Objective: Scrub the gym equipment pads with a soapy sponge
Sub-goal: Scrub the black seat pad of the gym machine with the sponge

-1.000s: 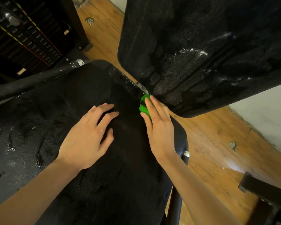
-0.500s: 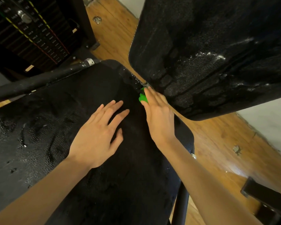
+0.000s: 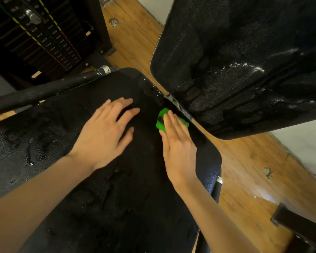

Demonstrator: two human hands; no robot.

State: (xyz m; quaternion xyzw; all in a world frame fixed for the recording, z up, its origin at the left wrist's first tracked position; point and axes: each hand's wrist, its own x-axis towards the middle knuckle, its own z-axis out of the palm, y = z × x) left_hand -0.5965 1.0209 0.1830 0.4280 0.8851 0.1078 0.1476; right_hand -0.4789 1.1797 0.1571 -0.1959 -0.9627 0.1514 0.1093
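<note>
Right hand (image 3: 178, 143), fingers straight, pressing green sponge (image 3: 161, 119) onto wet seat pad (image 3: 117, 207) near back pad (image 3: 244, 61); left hand (image 3: 104, 132) flat, bracing. Risk: slipping on soapy vinyl.

I see a wooden floor (image 3: 241, 172) running from the top middle down to the lower right. A weight stack (image 3: 44, 39) with numbered plates stands at the floor's upper left corner, a silver pin (image 3: 34, 18) pushed into it. A small round metal fitting (image 3: 113, 21) sits in the floor near the top edge. A pale wall (image 3: 306, 145) borders the floor's right edge.
</note>
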